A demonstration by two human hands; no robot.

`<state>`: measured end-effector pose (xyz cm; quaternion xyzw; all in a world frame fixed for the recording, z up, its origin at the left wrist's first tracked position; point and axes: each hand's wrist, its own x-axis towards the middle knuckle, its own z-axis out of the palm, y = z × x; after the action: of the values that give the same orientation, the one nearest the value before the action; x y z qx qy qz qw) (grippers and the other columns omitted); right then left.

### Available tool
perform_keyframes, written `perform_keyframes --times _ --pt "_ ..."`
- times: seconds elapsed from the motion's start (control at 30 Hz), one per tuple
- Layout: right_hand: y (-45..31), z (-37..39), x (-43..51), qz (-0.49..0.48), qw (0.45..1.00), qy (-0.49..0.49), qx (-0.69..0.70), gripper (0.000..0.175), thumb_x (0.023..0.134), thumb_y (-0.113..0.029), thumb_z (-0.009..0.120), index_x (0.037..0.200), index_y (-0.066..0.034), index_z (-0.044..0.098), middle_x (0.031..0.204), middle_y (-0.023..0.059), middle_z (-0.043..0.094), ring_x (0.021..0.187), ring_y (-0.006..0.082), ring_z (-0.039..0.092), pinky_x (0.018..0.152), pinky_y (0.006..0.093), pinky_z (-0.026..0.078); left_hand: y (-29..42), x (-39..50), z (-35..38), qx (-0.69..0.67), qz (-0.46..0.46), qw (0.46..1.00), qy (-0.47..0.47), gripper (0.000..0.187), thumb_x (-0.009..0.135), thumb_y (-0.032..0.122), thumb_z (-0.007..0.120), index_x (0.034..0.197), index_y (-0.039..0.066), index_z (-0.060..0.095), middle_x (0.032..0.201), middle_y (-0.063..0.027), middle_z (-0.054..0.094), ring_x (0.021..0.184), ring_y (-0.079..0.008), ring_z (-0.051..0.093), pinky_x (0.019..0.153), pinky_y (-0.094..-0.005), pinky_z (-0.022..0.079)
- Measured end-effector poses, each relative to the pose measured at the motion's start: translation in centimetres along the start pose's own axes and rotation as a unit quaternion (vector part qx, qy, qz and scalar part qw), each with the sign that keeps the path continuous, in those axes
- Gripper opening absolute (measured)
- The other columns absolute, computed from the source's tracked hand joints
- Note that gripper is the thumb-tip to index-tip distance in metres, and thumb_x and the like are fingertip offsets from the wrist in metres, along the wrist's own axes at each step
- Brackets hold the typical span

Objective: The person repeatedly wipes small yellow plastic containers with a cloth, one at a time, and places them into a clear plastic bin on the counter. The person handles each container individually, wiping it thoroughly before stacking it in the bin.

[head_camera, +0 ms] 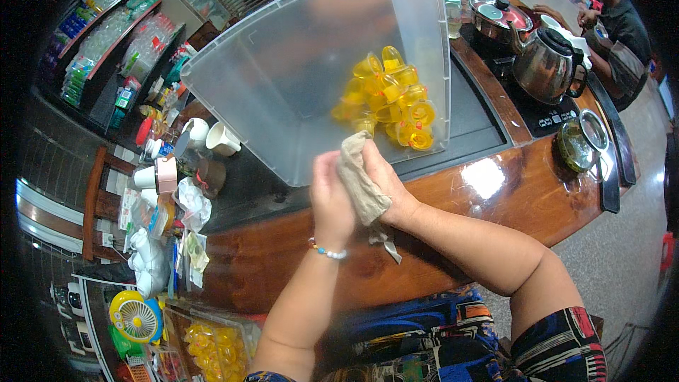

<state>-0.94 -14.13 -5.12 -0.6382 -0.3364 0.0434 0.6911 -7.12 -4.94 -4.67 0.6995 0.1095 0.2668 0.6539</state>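
A beige cloth (360, 180) is held between my two hands in front of a large translucent plastic bin. My right hand (384, 180) grips its right side, the fingers pointing up towards the bin. Against the cloth's left side lies my left hand (331, 196), somewhat blurred; whether its fingers close on the cloth cannot be told. The translucent plastic bin (265, 90) stands tilted on the wooden table (451, 223). Several small yellow clear-plastic cups with domed ends (392, 90) are heaped in its lower right part, just beyond my fingertips.
A steel kettle (543, 63), a lidded pot (498, 13) and a glass teapot (578, 143) stand at the right, near a seated person (620, 48). Cups (223, 139) and plastic bags (192, 204) crowd the left. Lower left are a toy-like fan (137, 317) and another box of yellow pieces (217, 350).
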Motion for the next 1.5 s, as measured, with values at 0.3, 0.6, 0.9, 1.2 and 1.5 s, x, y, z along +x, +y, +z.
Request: perform_keyframes --times 0.3,0.6,0.9,1.2,1.5 --pt "1.9 0.5 1.4 0.116 0.982 0.117 0.095 0.022 0.100 -0.030 0.045 0.094 -0.0102 0.054 0.084 0.0067 0.056 0.073 0.0173 0.053 0.067 0.0346 0.047 1.3 0.2 -0.2 0.119 0.164 0.974 -0.105 0.020 0.099 0.021 0.056 0.112 0.006 0.055 0.111 0.0013 0.051 0.073 -0.0019 0.046 0.059 -0.0181 0.041" --pt "0.3 -0.4 1.8 0.174 0.937 -0.050 0.299 0.036 0.098 -0.030 0.056 0.121 -0.0038 0.052 0.113 0.0119 0.059 0.092 0.0165 0.060 0.078 0.0306 0.050 1.9 0.8 -1.3 -0.156 -0.039 0.986 0.053 0.017 0.100 0.021 0.055 0.106 0.004 0.056 0.101 -0.0058 0.063 0.088 -0.0101 0.061 0.070 -0.0233 0.051" --pt "2.1 0.3 0.4 0.009 0.999 0.036 0.032 0.028 0.096 -0.024 0.058 0.111 -0.0027 0.048 0.101 0.0083 0.057 0.091 0.0147 0.054 0.079 0.0313 0.048 0.6 -0.1 0.1 0.172 0.116 0.978 -0.005 0.033 0.098 0.026 0.057 0.111 -0.004 0.061 0.110 -0.0110 0.061 0.102 -0.0200 0.058 0.092 -0.0311 0.045" --pt "0.2 -0.7 1.8 0.329 0.775 0.118 0.526 0.026 0.101 -0.037 0.046 0.101 -0.0120 0.053 0.086 0.0059 0.056 0.072 0.0196 0.055 0.062 0.0356 0.047 1.4 -0.1 0.2 0.231 0.156 0.961 -0.002 0.035 0.091 0.025 0.068 0.117 0.002 0.063 0.106 -0.0065 0.054 0.085 -0.0134 0.053 0.076 -0.0268 0.046" --pt "-1.1 -0.4 1.7 0.264 0.786 0.099 0.550 0.022 0.099 -0.026 0.054 0.116 -0.0112 0.053 0.101 0.0031 0.056 0.089 0.0161 0.056 0.073 0.0339 0.050 1.6 0.2 -0.9 0.319 0.209 0.924 -0.005 0.041 0.082 0.004 0.071 0.122 -0.001 0.062 0.117 -0.0108 0.063 0.105 -0.0201 0.060 0.094 -0.0312 0.046"
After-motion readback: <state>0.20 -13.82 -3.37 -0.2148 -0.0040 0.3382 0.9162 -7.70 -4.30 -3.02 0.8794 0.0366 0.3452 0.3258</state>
